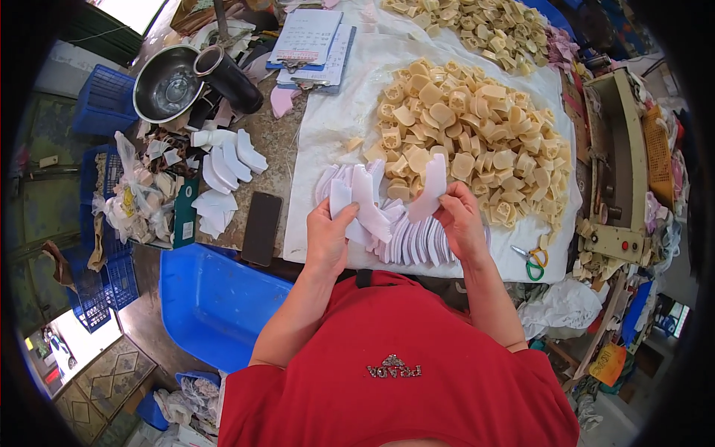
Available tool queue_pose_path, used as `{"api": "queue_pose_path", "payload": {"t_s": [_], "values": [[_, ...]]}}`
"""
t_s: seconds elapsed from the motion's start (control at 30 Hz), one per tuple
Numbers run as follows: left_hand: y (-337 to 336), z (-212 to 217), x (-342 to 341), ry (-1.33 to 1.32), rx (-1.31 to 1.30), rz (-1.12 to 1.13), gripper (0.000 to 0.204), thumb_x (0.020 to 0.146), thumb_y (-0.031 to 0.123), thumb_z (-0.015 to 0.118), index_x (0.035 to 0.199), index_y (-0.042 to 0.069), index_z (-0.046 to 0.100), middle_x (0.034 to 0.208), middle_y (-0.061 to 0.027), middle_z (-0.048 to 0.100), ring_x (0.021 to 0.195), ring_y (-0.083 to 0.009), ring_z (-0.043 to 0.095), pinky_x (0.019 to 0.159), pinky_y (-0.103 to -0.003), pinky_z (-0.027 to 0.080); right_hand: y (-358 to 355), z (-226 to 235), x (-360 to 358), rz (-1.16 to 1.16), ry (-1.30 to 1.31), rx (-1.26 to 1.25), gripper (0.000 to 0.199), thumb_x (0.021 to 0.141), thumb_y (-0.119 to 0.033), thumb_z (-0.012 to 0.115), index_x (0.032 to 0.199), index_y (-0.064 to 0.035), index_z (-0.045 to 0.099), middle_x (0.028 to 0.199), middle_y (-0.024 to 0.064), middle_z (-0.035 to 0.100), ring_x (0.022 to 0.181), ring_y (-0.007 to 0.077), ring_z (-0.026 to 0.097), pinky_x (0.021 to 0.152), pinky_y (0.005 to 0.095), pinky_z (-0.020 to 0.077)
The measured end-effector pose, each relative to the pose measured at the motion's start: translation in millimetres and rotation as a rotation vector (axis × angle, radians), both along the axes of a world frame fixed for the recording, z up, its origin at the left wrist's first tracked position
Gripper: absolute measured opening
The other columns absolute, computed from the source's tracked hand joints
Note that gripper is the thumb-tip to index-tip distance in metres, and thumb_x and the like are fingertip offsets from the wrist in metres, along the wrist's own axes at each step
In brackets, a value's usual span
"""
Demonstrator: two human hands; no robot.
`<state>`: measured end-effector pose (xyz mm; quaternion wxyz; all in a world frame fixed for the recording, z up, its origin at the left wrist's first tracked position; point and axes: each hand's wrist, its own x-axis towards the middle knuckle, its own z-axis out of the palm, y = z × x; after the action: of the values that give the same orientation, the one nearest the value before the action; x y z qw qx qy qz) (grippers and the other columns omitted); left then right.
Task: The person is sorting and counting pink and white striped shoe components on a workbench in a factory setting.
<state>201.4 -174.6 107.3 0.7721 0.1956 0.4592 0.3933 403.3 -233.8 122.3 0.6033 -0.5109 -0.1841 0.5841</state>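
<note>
My left hand [328, 232] is closed on several curved white pieces [364, 201], thin and flat like cut foam or card, fanned between thumb and fingers. A single curved white strip [430, 190] stands upright in my right hand [460, 222], pinched at its lower end between thumb and fingers. Below and between my hands, a long row of similar white pieces [417, 242] leans in an overlapping stack at the table's near edge. Just beyond rises a large heap of small cream-coloured moulded parts [477, 134], some with hollow ribbed undersides.
A white cloth [320, 134] covers the table. Scissors [532, 261] lie at the right. Leftward are a black phone [261, 228], loose white pieces [227, 165], a metal bowl [165, 93] and clipboards [309, 45]. A blue tub [216, 298] stands below; a machine [622, 164] stands right.
</note>
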Motion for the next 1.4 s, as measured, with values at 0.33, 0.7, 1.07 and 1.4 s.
{"api": "queue_pose_path", "payload": {"t_s": [0.33, 0.7, 1.07, 1.4], "values": [[5, 4, -5, 0.059, 0.125, -0.158, 0.029, 0.079, 0.001, 0.06, 0.107, -0.005, 0.055, 0.097, -0.0082, 0.061, 0.084, -0.0125, 0.058, 0.078, -0.026, 0.046, 11, -10, 2, 0.031, -0.284, -0.073, 0.007, 0.08, -0.005, 0.047, 0.084, -0.0001, 0.051, 0.078, 0.0059, 0.058, 0.07, 0.0113, 0.054, 0.064, 0.0265, 0.0457], [5, 15, 1, 0.153, 0.234, -0.425, 0.03, 0.077, 0.005, 0.062, 0.106, -0.003, 0.057, 0.093, -0.0054, 0.061, 0.083, -0.0102, 0.056, 0.075, -0.025, 0.046, 26, 13, -3, 0.823, -1.25, 0.215, 0.014, 0.074, -0.003, 0.053, 0.087, 0.0002, 0.055, 0.083, 0.0168, 0.059, 0.072, 0.0347, 0.057, 0.064, 0.0394, 0.0457], [-3, 2, 11, -0.002, 0.092, -0.263, 0.03, 0.078, 0.002, 0.06, 0.107, -0.003, 0.055, 0.095, -0.0063, 0.061, 0.085, -0.0121, 0.058, 0.076, -0.026, 0.047, 23, 24, -6, 0.298, 0.047, -0.088, 0.038, 0.081, -0.008, 0.062, 0.115, 0.0003, 0.048, 0.098, 0.0084, 0.061, 0.083, 0.0153, 0.06, 0.078, 0.0302, 0.049], [-5, 23, 18, 0.068, 0.175, -0.33, 0.024, 0.083, 0.002, 0.053, 0.107, -0.002, 0.054, 0.09, -0.009, 0.063, 0.075, -0.0141, 0.06, 0.069, -0.028, 0.05, 20, 16, -23, -0.025, -0.312, -0.012, 0.027, 0.08, -0.009, 0.064, 0.102, -0.0012, 0.051, 0.09, 0.0064, 0.06, 0.081, 0.0126, 0.058, 0.072, 0.0287, 0.0485]]}}
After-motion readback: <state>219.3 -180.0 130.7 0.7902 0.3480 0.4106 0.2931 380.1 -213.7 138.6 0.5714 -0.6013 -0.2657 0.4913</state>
